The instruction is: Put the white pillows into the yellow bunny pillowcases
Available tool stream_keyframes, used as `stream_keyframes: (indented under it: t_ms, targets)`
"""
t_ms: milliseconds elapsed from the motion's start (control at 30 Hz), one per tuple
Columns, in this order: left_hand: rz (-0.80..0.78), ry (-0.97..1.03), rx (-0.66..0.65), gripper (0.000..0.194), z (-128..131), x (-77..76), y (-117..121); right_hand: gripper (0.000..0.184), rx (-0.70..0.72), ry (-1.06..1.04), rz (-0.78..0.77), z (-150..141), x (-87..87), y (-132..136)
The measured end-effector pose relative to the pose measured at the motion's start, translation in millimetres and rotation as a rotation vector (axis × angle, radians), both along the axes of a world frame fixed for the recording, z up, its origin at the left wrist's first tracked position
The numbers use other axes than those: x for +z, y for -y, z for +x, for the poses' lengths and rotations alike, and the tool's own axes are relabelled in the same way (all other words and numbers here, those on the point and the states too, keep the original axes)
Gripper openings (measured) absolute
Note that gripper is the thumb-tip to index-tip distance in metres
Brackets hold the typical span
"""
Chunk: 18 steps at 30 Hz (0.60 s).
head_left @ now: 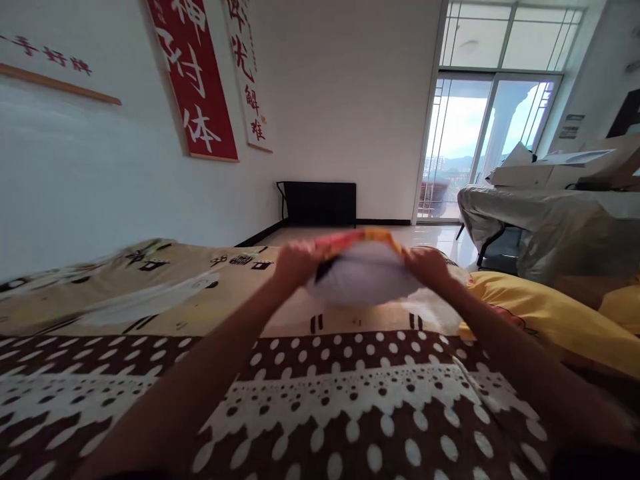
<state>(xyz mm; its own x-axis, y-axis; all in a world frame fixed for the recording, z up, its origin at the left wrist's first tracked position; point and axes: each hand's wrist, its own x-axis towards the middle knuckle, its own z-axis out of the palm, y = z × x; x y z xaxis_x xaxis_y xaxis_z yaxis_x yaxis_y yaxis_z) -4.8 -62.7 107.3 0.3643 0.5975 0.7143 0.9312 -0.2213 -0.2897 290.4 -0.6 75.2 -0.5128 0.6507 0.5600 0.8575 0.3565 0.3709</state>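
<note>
A piece of white cloth (363, 273) with a red and orange upper edge is stretched between my two hands, blurred by motion; its exact kind I cannot make out. My left hand (295, 261) is closed on its left upper corner. At the other corner, my right hand (425, 261) grips it the same way. Both arms reach forward over a bed covered by a brown and beige patterned blanket (350, 413). The cloth appears held above the blanket, and its lower side sags toward me.
A yellow pillow (540, 307) lies at the right of the bed. Beyond it stands a table (550, 203) under plastic sheeting, with boxes on top. A black folded panel (320, 203) leans at the back wall. Red and white scrolls (200, 87) hang left; a glass door (465, 147) is behind.
</note>
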Motion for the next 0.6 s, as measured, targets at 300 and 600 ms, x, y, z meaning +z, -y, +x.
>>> stream_keyframes:
  t_ms: [300,600]
  targets:
    - [-0.164,-0.235,-0.058,0.020,-25.7,-105.5,14.4,0.036,0.082,-0.030,-0.222,10.4,-106.3,20.6]
    - [-0.291,-0.130,0.106,0.024,-38.3,-83.7,41.2,0.044,0.079,-0.081,-0.221,17.0,-71.9,40.5]
